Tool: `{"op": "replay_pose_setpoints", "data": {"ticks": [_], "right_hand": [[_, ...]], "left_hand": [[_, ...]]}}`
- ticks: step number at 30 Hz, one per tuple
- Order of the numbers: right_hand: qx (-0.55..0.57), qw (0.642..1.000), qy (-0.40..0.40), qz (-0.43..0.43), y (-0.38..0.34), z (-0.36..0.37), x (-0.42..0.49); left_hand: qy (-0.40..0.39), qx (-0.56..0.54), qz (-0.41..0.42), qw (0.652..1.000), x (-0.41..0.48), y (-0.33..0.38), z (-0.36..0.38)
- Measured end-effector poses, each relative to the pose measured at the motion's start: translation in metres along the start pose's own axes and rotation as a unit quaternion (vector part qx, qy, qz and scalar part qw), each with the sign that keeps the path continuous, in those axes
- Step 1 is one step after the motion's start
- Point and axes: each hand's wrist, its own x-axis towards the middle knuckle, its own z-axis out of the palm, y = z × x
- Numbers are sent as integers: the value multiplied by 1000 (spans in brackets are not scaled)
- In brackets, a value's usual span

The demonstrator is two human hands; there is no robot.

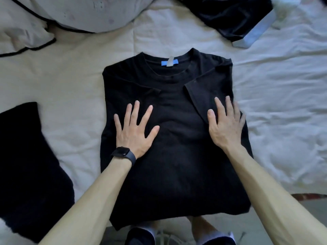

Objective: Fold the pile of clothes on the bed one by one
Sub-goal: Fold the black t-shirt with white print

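Observation:
A black T-shirt [177, 156] lies flat on the white bed [79, 89], collar away from me, with a blue and grey label inside the neck. Both sleeves are folded inward over the chest. My left hand [135, 129], with a dark watch on the wrist, rests flat on the shirt's left half, fingers spread. My right hand [225, 123] presses flat on the folded right sleeve, fingers straight. The shirt's hem hangs over the bed's near edge.
Another black garment [26, 165] lies at the left. A dark heap of clothes [233, 16] sits at the back right on a pale grey box [256, 30]. Pillows [79, 13] with black piping fill the back left. My legs show below the bed's edge.

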Motion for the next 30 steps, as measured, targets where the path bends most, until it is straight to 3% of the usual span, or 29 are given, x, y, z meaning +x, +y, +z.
{"op": "replay_pose_setpoints", "data": {"ticks": [2, 4, 7, 9, 12, 16, 18, 20, 23, 30], "right_hand": [[32, 998, 45, 36, 19, -8, -41], [67, 988, 51, 133, 50, -13, -88], [147, 955, 9, 256, 103, -14, -153], [210, 936, -31, 282, 133, -14, -184], [300, 904, -142, 269, 165, -11, -210], [353, 875, -209, 256, 181, -6, -228], [350, 880, -209, 244, 188, -2, -233], [335, 890, -203, 235, 196, -1, -243], [330, 892, -191, 243, 199, -14, -265], [393, 879, -78, 258, 192, -89, -313]], "left_hand": [[49, -48, -58, 996, -49, -6, 3], [94, -110, -178, 973, -111, -12, 16], [134, -223, -323, 910, -194, -13, 32], [109, -270, -368, 883, -224, -11, 37], [74, -363, -448, 814, -244, -7, 40], [-75, -379, -431, 815, -272, -17, 61], [-144, -371, -434, 808, -289, -19, 68], [-157, -380, -445, 795, -309, -15, 64], [-122, -412, -432, 793, -340, -8, 47], [41, -490, -485, 723, -390, 8, -36]]}}
